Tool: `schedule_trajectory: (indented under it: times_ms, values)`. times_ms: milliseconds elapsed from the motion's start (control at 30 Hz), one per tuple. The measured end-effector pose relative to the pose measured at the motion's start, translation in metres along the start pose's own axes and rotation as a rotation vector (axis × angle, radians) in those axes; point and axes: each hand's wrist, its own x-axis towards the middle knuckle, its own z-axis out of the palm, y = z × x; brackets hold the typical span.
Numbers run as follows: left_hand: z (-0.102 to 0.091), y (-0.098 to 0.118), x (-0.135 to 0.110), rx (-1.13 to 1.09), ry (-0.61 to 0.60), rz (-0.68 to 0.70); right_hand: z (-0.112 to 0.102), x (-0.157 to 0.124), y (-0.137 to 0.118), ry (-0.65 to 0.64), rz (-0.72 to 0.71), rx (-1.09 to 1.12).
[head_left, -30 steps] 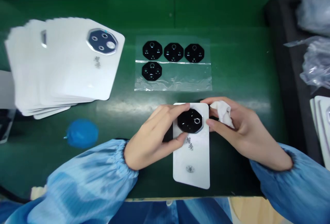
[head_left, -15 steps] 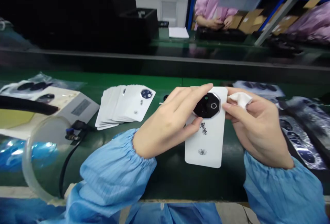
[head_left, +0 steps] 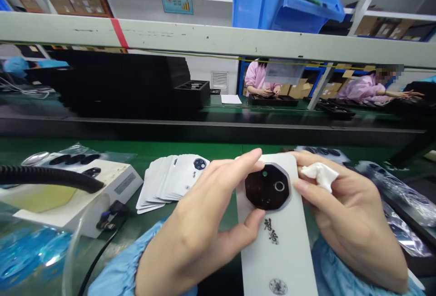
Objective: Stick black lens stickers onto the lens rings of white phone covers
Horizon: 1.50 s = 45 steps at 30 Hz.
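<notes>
Both hands hold up a white phone back cover [head_left: 282, 250] with a black octagonal camera lens piece [head_left: 266, 187] at its top. My left hand [head_left: 200, 232] grips the cover's left side, thumb just under the lens piece and forefinger along its top edge. On the right side, my right hand [head_left: 354, 214] pinches the cover's edge and also holds a crumpled white wipe [head_left: 320, 174] between its fingers.
A fanned stack of white back covers [head_left: 170, 180] lies on the green bench [head_left: 221, 149]. At left are a white box [head_left: 85, 187], a black hose [head_left: 47, 177] and a round magnifier lens [head_left: 44, 250]. Bagged lens pieces [head_left: 391, 182] lie at right. Two people work at a far bench.
The cover has come up off the bench toward the camera, both hands still on it. The view has tilted up from the bench top to the room beyond.
</notes>
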Motion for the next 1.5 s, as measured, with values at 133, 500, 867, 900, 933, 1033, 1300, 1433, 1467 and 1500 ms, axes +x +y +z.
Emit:
schedule_trajectory:
  times_ms: [133,500,867,900,933,1033,1300,1433,1467,1500]
  values:
    - [0.002,-0.002,0.002,-0.018,0.002,0.011,-0.003,-0.003,0.002,0.044,-0.002,-0.021]
    - [0.004,-0.004,0.002,-0.150,0.005,-0.093,-0.003,0.000,0.004,0.025,0.021,0.009]
    - [0.003,0.000,0.000,-0.129,0.027,-0.150,-0.003,0.002,0.002,-0.014,0.113,0.111]
    - [0.003,0.001,-0.001,-0.129,0.032,-0.147,-0.002,0.003,0.001,-0.012,0.115,0.123]
    - [0.003,0.001,-0.001,-0.130,0.036,-0.144,-0.001,0.004,0.000,-0.015,0.114,0.135]
    - [0.003,0.002,-0.003,-0.128,0.046,-0.147,0.001,0.006,-0.004,-0.026,0.111,0.158]
    - [0.003,0.004,-0.003,-0.103,0.032,-0.135,-0.001,0.004,-0.004,-0.055,0.088,0.118]
    - [0.003,0.005,-0.004,-0.107,0.030,-0.132,-0.007,-0.001,-0.001,-0.082,0.095,0.066]
    - [0.003,0.005,-0.005,-0.108,0.032,-0.131,-0.008,-0.001,-0.001,-0.083,0.090,0.059]
    - [0.003,0.005,-0.005,-0.108,0.035,-0.129,-0.009,-0.002,0.000,-0.083,0.083,0.055]
